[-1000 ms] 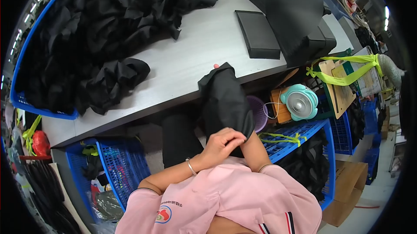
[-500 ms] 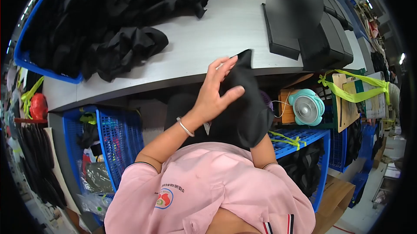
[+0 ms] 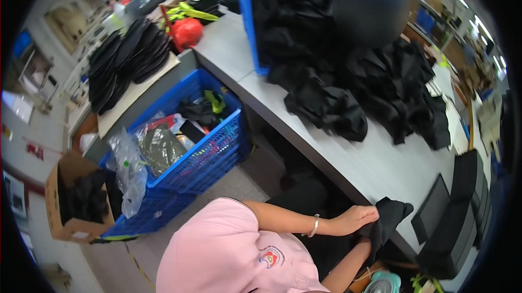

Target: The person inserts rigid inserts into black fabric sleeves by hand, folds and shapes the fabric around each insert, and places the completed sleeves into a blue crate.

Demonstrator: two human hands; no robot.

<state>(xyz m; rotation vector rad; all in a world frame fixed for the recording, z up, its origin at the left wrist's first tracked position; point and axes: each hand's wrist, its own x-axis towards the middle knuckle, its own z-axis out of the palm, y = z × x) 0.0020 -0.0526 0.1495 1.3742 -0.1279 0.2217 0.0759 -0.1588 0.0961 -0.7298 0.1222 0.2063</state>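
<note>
At 8 o'clk: brown box (image 3: 53, 198) w/ black stuff inside. Nr 9: blue basket (image 3: 209, 157) w/ bags in it. At 11: red bag (image 3: 188, 33) by the grey surface (image 3: 220, 48). At 12, on it: blue crate (image 3: 252, 26), w/ black heap (image 3: 386, 91) spilling out to abt 2. Btwn 4 & 5: L hand (image 3: 345, 222), grip clamped on black cloth (image 3: 388, 218), at 4, by surface edge. R arm (image 3: 348, 267) goes into cloth; hand's hidden, can't tell its grip. At 5: fan (image 3: 383, 283). Far R, at 4: black boxes (image 3: 454, 227).
</note>
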